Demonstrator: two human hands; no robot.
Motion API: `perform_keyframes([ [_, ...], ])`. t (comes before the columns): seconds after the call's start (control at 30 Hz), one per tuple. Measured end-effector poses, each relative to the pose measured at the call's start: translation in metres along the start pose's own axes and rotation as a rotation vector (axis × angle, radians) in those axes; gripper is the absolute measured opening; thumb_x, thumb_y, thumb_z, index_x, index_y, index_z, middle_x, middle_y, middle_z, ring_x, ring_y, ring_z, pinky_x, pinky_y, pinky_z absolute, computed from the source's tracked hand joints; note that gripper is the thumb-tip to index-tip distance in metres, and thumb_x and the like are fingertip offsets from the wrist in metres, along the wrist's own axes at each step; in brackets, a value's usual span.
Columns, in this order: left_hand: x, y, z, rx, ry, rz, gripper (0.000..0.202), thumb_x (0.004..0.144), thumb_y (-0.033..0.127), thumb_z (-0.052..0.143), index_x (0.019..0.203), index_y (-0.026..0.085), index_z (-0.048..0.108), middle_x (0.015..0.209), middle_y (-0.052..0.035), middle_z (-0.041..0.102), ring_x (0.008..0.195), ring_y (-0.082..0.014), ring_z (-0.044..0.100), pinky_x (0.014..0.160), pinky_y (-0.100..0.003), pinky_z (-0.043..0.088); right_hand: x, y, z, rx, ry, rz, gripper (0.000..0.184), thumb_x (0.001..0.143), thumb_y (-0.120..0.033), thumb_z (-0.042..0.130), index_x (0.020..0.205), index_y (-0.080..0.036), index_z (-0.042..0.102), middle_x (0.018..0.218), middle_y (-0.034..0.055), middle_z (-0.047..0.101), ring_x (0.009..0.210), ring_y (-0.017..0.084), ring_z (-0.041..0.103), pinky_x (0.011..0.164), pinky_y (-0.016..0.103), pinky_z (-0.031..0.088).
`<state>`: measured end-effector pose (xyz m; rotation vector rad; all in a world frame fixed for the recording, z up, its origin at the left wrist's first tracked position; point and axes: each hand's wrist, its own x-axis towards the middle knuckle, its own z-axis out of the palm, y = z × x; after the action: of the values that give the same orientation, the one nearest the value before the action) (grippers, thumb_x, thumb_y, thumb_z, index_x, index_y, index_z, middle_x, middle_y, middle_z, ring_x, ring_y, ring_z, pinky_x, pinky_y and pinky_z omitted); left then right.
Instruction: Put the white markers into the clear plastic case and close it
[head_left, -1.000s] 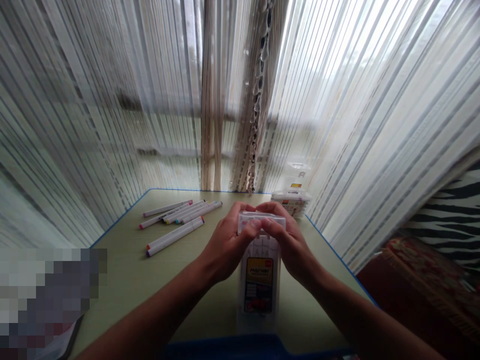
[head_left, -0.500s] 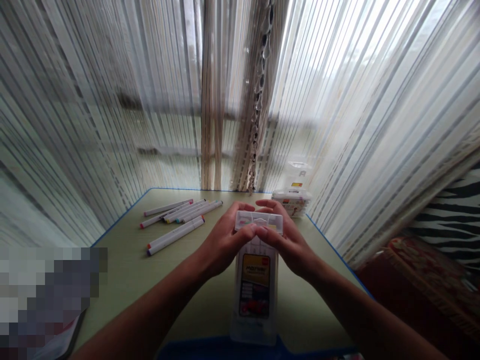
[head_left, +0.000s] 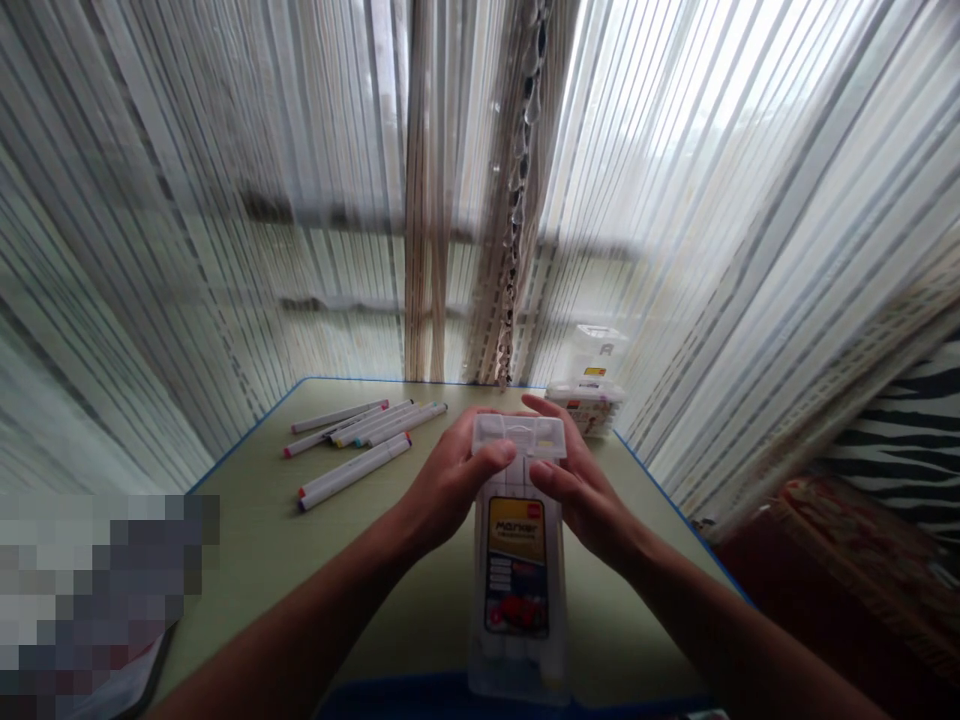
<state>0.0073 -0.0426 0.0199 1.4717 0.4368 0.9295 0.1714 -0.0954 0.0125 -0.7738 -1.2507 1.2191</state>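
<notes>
A translucent plastic marker case point(head_left: 517, 565) with a yellow and dark label stands in the middle, near the table's front edge. Its white top lid point(head_left: 519, 436) looks closed. My left hand point(head_left: 461, 465) grips the upper left side of the case, thumb on the lid's front. My right hand point(head_left: 581, 475) wraps the upper right side, its thumb just below the lid and its index finger stretched out behind. The far fingers of both hands are partly hidden behind the case. Several white markers point(head_left: 356, 472) with coloured ends lie on the table to the left.
A clear open box point(head_left: 585, 405) with markings stands at the back right corner. The pale green table point(head_left: 247, 560) has a blue edge. String curtains point(head_left: 337, 250) hang behind it. A zebra-striped cloth point(head_left: 900, 450) is at the far right; a pixelated area covers the lower left.
The case has tilted slightly, showing more of its label and lid top. My thumbs, which met at the lid's front, have moved apart, the right one lower.
</notes>
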Motion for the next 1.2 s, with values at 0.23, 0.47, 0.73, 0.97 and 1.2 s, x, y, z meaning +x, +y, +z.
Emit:
perform_keyframes([
  [0.23, 0.006, 0.003, -0.015, -0.033, 0.224, 0.041, 0.052, 0.079, 0.046, 0.07, 0.117, 0.017, 0.05, 0.095, -0.0049, 0.062, 0.078, -0.0183, 0.06, 0.063, -0.029, 0.049, 0.001, 0.012, -0.01, -0.016, -0.045, 0.028, 0.067, 0.082, -0.046, 0.073, 0.139, -0.027, 0.041, 0.138, 0.0126, 0.054, 0.108, 0.027, 0.063, 0.082, 0.039, 0.053],
  [0.47, 0.009, 0.005, -0.026, -0.02, 0.359, 0.059, 0.062, 0.075, 0.049, 0.074, 0.121, 0.019, 0.047, 0.096, -0.0036, 0.063, 0.073, -0.016, 0.06, 0.057, -0.025, 0.047, 0.002, 0.025, -0.009, -0.043, -0.192, 0.174, 0.055, 0.08, -0.043, 0.077, 0.123, -0.019, 0.054, 0.113, 0.0124, 0.071, 0.097, 0.026, 0.069, 0.084, 0.04, 0.052],
  [0.73, 0.014, -0.008, -0.028, -0.152, 0.256, 0.033, 0.069, 0.084, 0.065, 0.06, 0.133, 0.018, 0.05, 0.117, -0.0143, 0.069, 0.094, -0.0268, 0.068, 0.069, -0.032, 0.052, 0.003, 0.035, -0.01, 0.081, -0.22, 0.125, 0.04, 0.087, -0.03, 0.072, 0.124, -0.02, 0.063, 0.119, 0.0105, 0.071, 0.101, 0.023, 0.069, 0.088, 0.038, 0.052],
  [0.97, 0.016, -0.03, -0.024, -0.348, 0.005, -0.088, 0.067, 0.088, 0.065, 0.051, 0.128, 0.014, 0.063, 0.115, -0.0145, 0.074, 0.111, -0.0342, 0.065, 0.095, -0.043, 0.047, 0.008, 0.037, -0.015, 0.215, -0.176, 0.155, 0.036, 0.087, -0.033, 0.072, 0.121, -0.023, 0.069, 0.117, 0.0081, 0.073, 0.098, 0.021, 0.07, 0.088, 0.035, 0.053],
  [1.2, 0.013, -0.031, -0.017, -0.383, -0.058, -0.164, 0.072, 0.08, 0.067, 0.061, 0.117, 0.006, 0.068, 0.102, -0.0184, 0.076, 0.098, -0.0347, 0.07, 0.089, -0.044, 0.05, 0.01, 0.04, -0.019, 0.258, -0.193, 0.208, 0.034, 0.086, -0.036, 0.073, 0.116, -0.02, 0.072, 0.111, 0.011, 0.074, 0.095, 0.023, 0.071, 0.086, 0.036, 0.054],
])
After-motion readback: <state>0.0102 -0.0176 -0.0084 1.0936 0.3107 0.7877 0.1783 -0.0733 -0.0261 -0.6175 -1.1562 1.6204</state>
